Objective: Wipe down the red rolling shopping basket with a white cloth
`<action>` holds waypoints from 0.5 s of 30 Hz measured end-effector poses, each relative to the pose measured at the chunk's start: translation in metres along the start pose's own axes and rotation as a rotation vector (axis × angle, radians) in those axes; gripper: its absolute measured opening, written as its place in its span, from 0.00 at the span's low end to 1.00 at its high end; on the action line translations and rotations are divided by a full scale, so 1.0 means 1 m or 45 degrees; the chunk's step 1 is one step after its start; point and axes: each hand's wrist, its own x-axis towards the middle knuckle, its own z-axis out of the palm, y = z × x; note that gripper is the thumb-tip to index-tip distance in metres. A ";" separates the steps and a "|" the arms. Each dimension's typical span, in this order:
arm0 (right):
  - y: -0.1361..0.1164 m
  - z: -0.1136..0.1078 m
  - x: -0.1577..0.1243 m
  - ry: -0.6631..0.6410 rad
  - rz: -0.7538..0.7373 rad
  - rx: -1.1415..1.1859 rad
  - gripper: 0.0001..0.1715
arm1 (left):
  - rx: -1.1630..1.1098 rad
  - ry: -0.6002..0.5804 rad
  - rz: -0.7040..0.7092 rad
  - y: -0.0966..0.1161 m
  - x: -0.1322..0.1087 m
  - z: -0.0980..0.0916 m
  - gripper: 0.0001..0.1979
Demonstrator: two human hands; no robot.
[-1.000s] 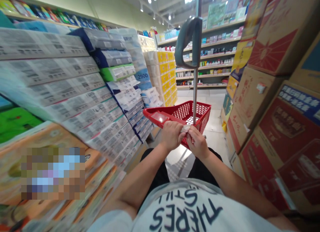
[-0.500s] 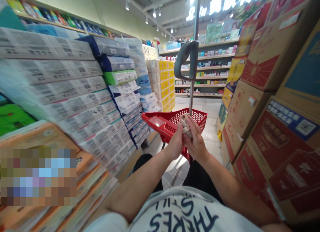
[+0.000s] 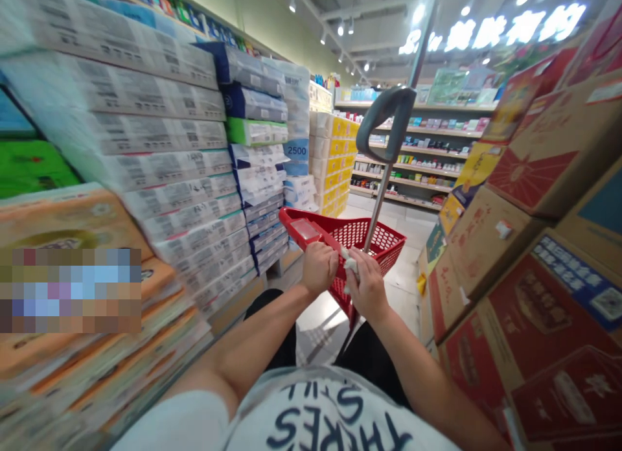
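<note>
My left hand [image 3: 318, 269] is closed in a fist on the near handle bar of a red plastic shopping cart [image 3: 386, 234]. What lies inside its curled fingers is hidden. Close beside it, my right hand [image 3: 369, 288] is closed around a crumpled whitish cloth [image 3: 350, 264], which pokes out between thumb and fingers at the cart's near side. The cart's basket has perforated walls. A metal pole [image 3: 380, 201] with a grey loop grip [image 3: 394, 124] rises from the basket area, leaning to the right.
Tall stacks of wrapped paper packs [image 3: 170, 133] line the left, with orange packs [image 3: 97, 218] nearer. Cardboard cartons [image 3: 505, 237] are piled on the right. Between them runs a pale tiled floor [image 3: 405, 276]. Stocked shelves [image 3: 418, 146] stand at the back.
My left hand has come off the cloth and moved left onto the cart's handle bar. The cloth stays in my right hand. The view has tilted, so the pole now leans right.
</note>
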 end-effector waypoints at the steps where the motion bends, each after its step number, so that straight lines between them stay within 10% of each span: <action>1: 0.000 0.004 0.000 -0.004 -0.049 0.041 0.24 | -0.029 0.026 -0.001 0.000 -0.002 0.000 0.23; 10: 0.005 0.025 0.028 -0.205 0.163 -0.081 0.23 | -0.088 0.030 -0.074 -0.002 -0.005 0.003 0.25; 15: 0.004 0.028 0.011 0.111 -0.005 -0.080 0.18 | -0.097 0.071 -0.079 0.000 -0.006 0.003 0.26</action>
